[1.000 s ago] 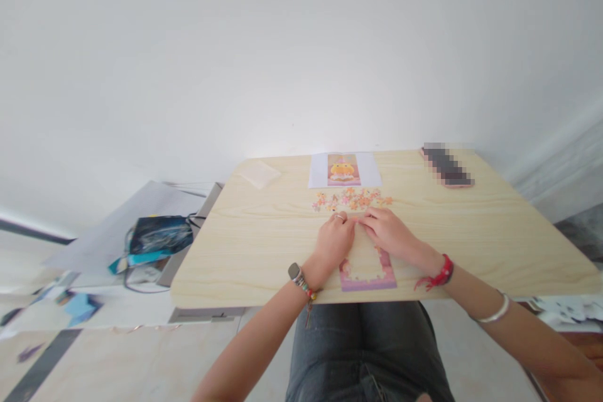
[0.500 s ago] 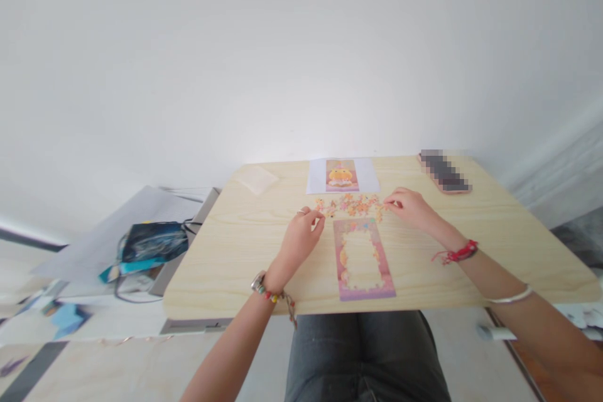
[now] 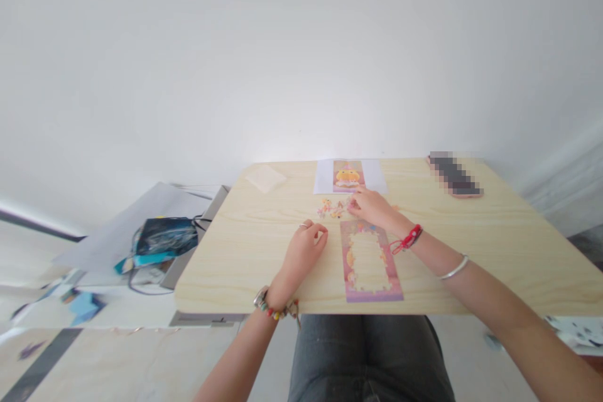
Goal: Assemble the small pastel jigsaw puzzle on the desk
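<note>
A pink puzzle frame (image 3: 371, 260) with only its border filled lies on the light wooden table (image 3: 494, 245) in front of me. Several loose orange and pink puzzle pieces (image 3: 330, 208) are scattered just beyond it. My right hand (image 3: 370, 206) reaches over those pieces with curled fingers touching them; what it holds is hidden. Left of the frame, my left hand (image 3: 305, 250) rests on the table, fingers curled loosely with nothing visible in them. A reference picture (image 3: 348, 176) of a yellow figure lies on white paper at the far edge.
A phone (image 3: 456, 175), blurred out, lies at the table's far right. A pale sheet (image 3: 265, 178) sits at the far left corner. A lower surface to the left carries a dark blue bag (image 3: 164, 237) with cables and papers. A white wall stands behind the table.
My right hand moved left from the right end of the loose pieces to their middle. My left hand drew back slightly from the pieces toward me. A second ago both hands were at the frame's top.
</note>
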Demonstrator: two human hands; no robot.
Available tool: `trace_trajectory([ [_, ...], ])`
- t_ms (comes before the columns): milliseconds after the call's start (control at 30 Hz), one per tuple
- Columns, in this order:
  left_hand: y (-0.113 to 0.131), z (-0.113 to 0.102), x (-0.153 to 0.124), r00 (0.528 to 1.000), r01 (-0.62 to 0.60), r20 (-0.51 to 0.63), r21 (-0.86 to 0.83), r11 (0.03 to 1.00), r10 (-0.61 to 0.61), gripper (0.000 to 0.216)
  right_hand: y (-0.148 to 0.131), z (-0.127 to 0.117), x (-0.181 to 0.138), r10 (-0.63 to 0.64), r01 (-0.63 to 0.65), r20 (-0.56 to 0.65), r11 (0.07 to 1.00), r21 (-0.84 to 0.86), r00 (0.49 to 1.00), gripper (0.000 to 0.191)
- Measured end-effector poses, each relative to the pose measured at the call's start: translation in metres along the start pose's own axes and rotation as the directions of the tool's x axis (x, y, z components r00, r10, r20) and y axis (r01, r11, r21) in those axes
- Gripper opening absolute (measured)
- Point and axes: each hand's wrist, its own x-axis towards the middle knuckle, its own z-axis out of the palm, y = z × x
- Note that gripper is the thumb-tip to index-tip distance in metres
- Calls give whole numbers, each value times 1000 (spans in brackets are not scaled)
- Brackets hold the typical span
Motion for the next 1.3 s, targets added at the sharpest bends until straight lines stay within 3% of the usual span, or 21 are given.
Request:
trace_trajectory([
  [233, 3, 1, 2, 1000, -14, -11, -27, 1000, 14, 16, -3, -5, -4, -55, 54, -22, 997, -52, 998, 15],
  [467, 21, 2, 8, 998, -57, -11, -126, 990, 56, 15, -11, -26, -44, -319, 322, -75, 946, 31, 945, 16],
  [567, 29, 5, 9, 997, -74, 13, -138, 988, 77, 15, -13, -27, -61, -374, 376, -56, 926, 29, 926, 18],
  [1067, 36, 19, -4, 991, -93, 92, -70, 993, 99, 17, -9, -12, -72, -327, 329, -60, 944, 31, 943, 22],
  [1300, 39, 24, -4, 986, -113, 121, -36, 993, 117, 18, -18, -8, -81, -245, 238, -59, 965, -110, 968, 23],
])
